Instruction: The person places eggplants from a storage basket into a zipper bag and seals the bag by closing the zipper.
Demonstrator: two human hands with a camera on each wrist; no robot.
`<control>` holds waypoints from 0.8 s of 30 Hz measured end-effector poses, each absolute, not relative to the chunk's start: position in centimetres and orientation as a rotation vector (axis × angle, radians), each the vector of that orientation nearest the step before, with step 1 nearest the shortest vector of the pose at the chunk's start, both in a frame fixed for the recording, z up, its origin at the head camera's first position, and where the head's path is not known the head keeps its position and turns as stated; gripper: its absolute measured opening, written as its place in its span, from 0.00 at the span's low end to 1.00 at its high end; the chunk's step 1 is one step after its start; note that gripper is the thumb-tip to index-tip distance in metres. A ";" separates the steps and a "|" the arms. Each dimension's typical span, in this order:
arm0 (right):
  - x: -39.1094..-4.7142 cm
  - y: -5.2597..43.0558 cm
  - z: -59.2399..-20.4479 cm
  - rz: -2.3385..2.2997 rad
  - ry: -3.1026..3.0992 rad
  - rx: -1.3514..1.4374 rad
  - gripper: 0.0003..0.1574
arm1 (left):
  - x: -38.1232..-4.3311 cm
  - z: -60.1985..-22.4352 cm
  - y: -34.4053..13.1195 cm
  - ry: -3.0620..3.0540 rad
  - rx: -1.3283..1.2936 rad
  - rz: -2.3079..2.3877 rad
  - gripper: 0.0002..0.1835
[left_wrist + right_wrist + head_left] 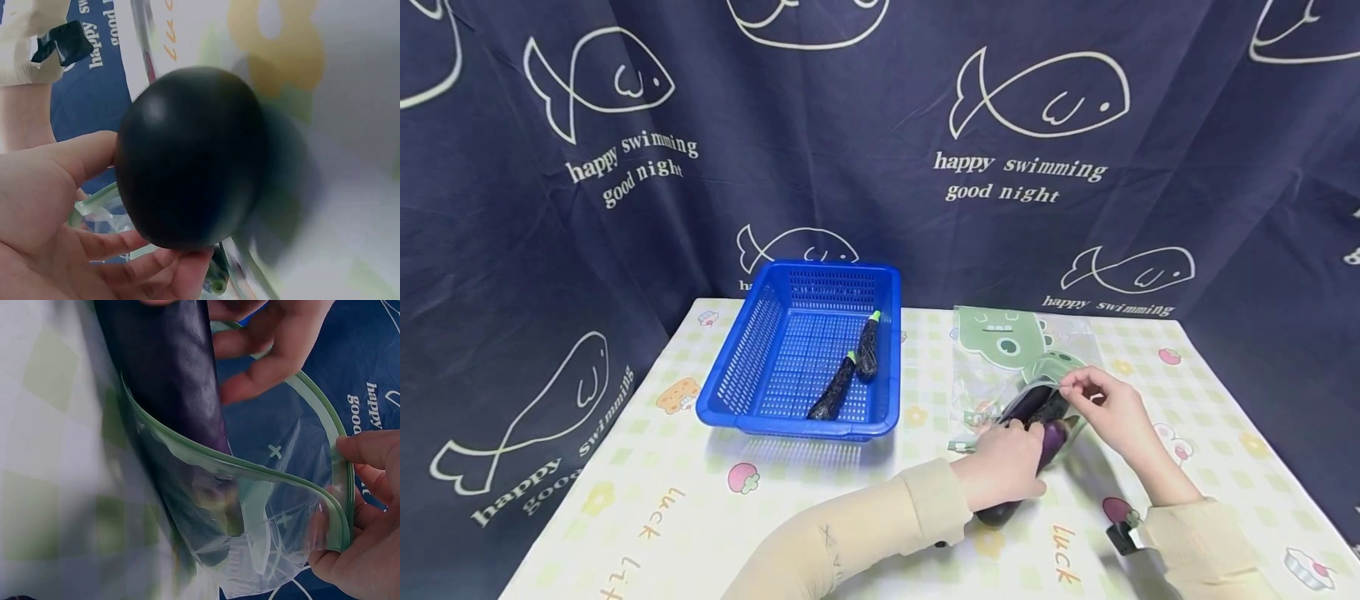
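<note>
The left hand (1003,462), forearm slanting inward, grasps a long, glossy dark-purple eggplant (178,375) between thumb and fingers; the stem end lies inside a clear plastic bag (284,531) with green zip edging. The right hand (1108,412), forearm angled inward, pinches the bag's rim. Leftward stands a blue perforated plastic basket (816,428).

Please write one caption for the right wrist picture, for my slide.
The right hand pinches the green rim of a clear bag while the left hand holds an eggplant partly inside.

Two hands (1003,467) (1112,412); one bag (1000,342); at least one eggplant (169,375); one basket (721,404); two green-tipped vegetables (867,350) (833,393).
</note>
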State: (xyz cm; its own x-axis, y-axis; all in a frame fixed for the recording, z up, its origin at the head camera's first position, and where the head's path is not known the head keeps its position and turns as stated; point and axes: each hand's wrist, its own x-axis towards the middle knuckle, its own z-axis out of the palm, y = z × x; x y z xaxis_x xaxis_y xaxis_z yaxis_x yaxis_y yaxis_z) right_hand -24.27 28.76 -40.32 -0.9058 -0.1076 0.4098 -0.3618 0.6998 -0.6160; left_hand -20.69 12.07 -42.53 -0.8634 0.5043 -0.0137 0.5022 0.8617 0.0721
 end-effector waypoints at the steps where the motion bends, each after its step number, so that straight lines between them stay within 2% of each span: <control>1: -24.3 28.8 -40.3 1.037 -2.568 0.363 0.03 | -20.5 -42.5 11.9 3.000 0.819 0.105 0.37; 13: -24.3 28.9 -40.6 1.013 -2.587 0.346 0.03 | -19.1 -41.8 9.5 2.932 0.947 0.094 0.32; 24: -24.1 28.7 -40.3 1.042 -2.577 0.332 0.03 | -17.8 -42.7 7.3 2.930 1.092 0.127 0.29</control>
State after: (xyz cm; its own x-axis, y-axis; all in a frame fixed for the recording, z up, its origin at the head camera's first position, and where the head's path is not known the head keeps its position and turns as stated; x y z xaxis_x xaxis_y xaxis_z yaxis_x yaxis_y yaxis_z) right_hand -24.08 28.73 -40.31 -0.9147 -0.0873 0.3945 -0.3370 0.7036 -0.6257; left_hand -17.77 7.29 -42.73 -0.7562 0.6541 0.0170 0.6531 0.7530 0.0802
